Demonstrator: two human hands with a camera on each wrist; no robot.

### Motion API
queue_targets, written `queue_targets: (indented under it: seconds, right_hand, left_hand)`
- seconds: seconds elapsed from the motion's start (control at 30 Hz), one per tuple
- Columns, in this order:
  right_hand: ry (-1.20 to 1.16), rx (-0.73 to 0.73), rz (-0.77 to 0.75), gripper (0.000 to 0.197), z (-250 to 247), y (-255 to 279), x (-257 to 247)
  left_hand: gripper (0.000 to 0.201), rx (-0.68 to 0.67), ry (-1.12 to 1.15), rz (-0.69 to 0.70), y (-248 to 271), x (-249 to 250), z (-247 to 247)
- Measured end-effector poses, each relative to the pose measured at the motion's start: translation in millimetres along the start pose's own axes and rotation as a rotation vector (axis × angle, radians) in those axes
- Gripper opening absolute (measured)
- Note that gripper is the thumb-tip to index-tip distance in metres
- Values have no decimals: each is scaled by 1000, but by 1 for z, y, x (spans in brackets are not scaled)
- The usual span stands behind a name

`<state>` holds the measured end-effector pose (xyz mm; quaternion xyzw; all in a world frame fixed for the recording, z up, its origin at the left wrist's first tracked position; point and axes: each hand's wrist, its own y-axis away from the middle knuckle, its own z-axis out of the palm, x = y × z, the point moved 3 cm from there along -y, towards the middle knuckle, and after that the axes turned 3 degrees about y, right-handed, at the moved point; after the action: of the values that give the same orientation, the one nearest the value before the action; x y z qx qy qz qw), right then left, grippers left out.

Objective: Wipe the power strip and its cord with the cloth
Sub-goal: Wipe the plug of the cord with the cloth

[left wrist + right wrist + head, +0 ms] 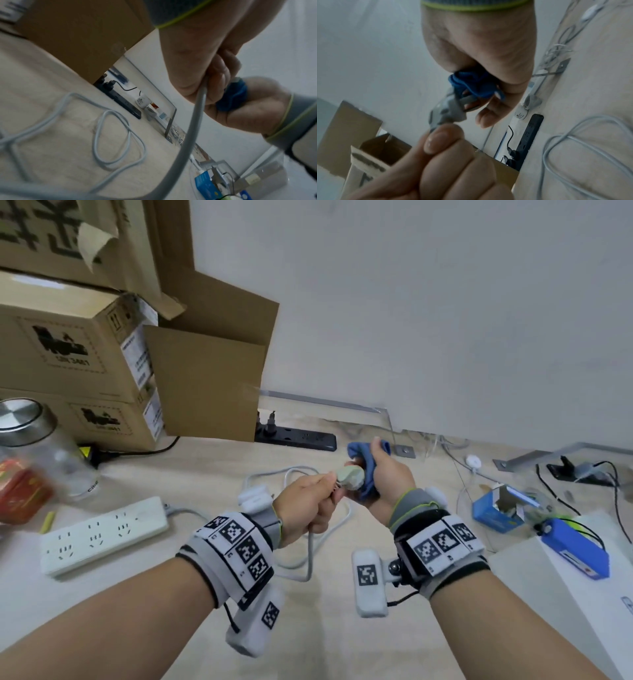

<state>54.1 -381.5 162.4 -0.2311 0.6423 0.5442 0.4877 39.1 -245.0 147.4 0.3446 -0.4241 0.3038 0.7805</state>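
The left hand (310,503) pinches the cord (192,121) just behind its plug (350,478), lifted above the tabletop (342,645); the right hand (387,474) grips the blue cloth (366,470) bunched against the plug. The white power strip (102,534) lies at left. To wipe well, wrap the cloth fully round the plug, hold the cord taut and draw along it steadily

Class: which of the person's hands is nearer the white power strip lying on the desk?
Left. The left hand grips the cord just right of the white power strip; the right hand, gripping the blue cloth, is farther right.
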Motion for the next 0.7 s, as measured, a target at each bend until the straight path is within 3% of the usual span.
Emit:
queue_targets:
  seconds: [0.13, 0.2, 0.3, 0.37, 0.47, 0.53, 0.6, 0.7]
  right_hand:
    - [-190, -63, -69, 51, 3, 7, -4]
    - [8, 1, -217, 40, 15, 15, -5]
    - [526, 28, -524, 29, 31, 23, 1]
    - [622, 69, -467, 41, 31, 19, 2]
    - [439, 143, -184, 46, 26, 7, -5]
    - [377, 192, -96, 45, 27, 3, -6]
    - [385, 207, -94, 45, 34, 3, 2]
    - [460, 3, -302, 36, 38, 17, 7]
  left_hand:
    - [43, 31, 175, -83, -1, 6, -8]
    - [43, 32, 212, -109, -2, 8, -9]
    - [43, 22, 207, -145, -2, 6, -7]
    - [43, 4, 172, -149, -2, 2, -5]
    - [43, -7, 117, -129, -4, -1, -7]
    - [44, -3, 97, -123, -4, -2, -11]
    - [44, 26, 95, -163, -6, -6, -22]
    - [41, 42, 77, -141, -6, -4, -21]
